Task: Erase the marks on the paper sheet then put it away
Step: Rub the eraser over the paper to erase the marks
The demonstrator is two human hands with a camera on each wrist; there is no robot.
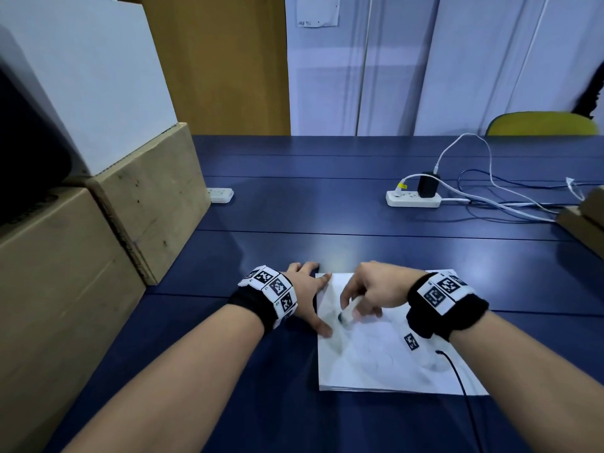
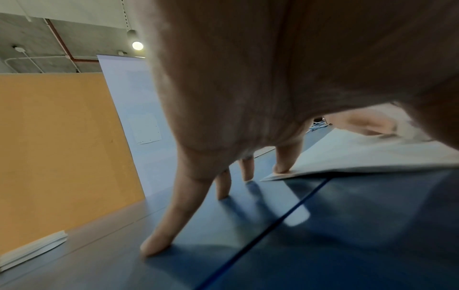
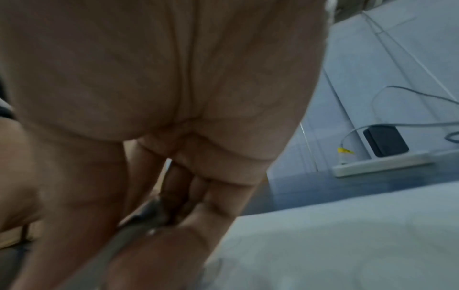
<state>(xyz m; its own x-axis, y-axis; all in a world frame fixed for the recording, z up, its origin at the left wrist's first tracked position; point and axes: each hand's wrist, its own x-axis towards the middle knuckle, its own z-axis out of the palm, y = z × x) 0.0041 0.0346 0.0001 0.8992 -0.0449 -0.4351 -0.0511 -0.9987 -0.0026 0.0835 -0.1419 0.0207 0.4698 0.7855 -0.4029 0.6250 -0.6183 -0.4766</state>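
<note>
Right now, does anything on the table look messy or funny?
Not really. The paper sheet lies a bit crooked, with grey smudges where the right hand rubs the eraser. The left hand pins its edge.

Both forearms are bare, with no sleeves showing. Each wrist wears a black fabric band ringed with white square tiles printed with black-and-white coded markers. One more such marker tile sits on the underside of the right band, and a thin black cable runs back from it along the forearm.
</note>
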